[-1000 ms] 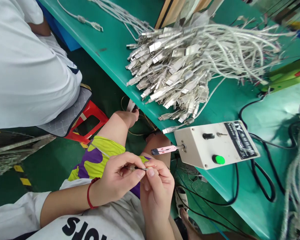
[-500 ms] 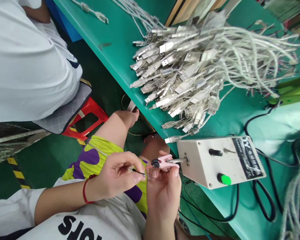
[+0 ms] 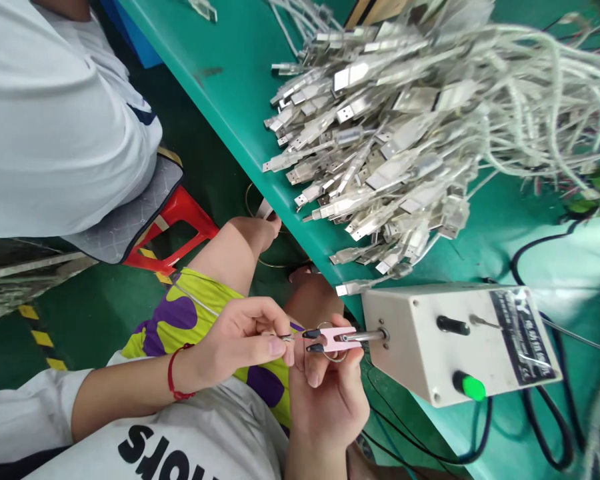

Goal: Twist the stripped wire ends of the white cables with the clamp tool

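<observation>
My left hand (image 3: 247,337), with a red cord bracelet at its wrist, is closed in a pinch on the end of a cable (image 3: 213,310), whose thin wires (image 3: 286,337) show at the fingertips. A fine red strand reaches toward a pink clip (image 3: 337,339) with black tips. The clip sits on a metal shaft (image 3: 370,335) that sticks out of a white box-shaped machine (image 3: 405,333). Thumb and fingers of my right hand (image 3: 330,393) squeeze the clip's handle end, palm up, and its black jaws stand apart.
A big heap of clear-plugged USB cables (image 3: 380,147) covers the green table (image 3: 205,80). The machine carries a green knob (image 3: 473,387) and a black switch (image 3: 453,325). Black cords (image 3: 545,413) run behind it. At left a person in white (image 3: 65,127) sits on a red stool (image 3: 185,223).
The clip's black jaws have parted as my right hand squeezes its handles. The clip has turned to show its flat pink side. The view has shifted slightly.
</observation>
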The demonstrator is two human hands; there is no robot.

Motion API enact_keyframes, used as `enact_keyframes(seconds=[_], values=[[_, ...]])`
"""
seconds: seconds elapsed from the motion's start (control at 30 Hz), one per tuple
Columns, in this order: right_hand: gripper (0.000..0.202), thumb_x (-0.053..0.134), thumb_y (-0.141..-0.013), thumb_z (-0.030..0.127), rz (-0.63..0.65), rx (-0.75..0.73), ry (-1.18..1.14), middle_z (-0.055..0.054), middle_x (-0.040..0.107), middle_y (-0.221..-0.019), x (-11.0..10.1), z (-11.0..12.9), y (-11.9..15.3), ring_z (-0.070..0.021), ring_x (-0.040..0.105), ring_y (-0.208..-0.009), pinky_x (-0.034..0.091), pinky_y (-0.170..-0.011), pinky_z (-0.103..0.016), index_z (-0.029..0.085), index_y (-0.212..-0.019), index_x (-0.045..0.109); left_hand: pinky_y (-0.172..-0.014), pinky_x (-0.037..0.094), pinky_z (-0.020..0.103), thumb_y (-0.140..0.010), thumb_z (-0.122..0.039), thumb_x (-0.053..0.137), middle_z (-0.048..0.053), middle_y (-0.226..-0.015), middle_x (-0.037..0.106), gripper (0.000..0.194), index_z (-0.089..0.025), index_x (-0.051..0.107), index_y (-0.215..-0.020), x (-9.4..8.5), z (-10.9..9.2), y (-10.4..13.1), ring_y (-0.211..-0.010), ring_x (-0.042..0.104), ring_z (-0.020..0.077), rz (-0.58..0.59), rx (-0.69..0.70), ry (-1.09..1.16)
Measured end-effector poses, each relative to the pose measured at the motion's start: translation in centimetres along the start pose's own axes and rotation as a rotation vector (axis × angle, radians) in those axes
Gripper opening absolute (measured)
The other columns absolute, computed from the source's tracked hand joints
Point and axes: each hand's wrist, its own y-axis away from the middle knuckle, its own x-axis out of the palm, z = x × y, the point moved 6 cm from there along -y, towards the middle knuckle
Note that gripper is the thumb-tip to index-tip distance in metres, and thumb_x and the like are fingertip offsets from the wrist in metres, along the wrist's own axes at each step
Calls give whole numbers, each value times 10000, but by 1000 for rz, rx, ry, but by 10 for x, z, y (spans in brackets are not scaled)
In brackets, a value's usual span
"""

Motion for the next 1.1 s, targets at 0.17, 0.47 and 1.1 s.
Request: enact_keyframes(seconds=[0.17,0.47,1.1], values=[[396,820,-964,608,31,4,32,74,427,-495,-1,1,1,-135,325,-502,373,-579,-292,277,-1181,838,-749,630,314,-918,-404,932,88,-816,822,291,-172,758,-902,3,-2,-1,-748,783,215,-2,-8,-16],[347,713,-1005,583,154,38,25,28,504,-596,-17,-7,4,-185,459,-616,424,-672,-361,249,-993,805,-656,544,251,-928,-389,932,73,-796,815,264,-175,778,-914,4,-5,0,-699,722,169,-14,-20,-18],[136,922,-919,418,186,-55,116,59,555,-603,14,-6,30,-84,397,-531,410,-583,-220,295,-961,882,-736,598,164,-977,-197,858,31,-809,799,81,-170,785,-954,13,-12,23,-728,747,112,115,86,-62]])
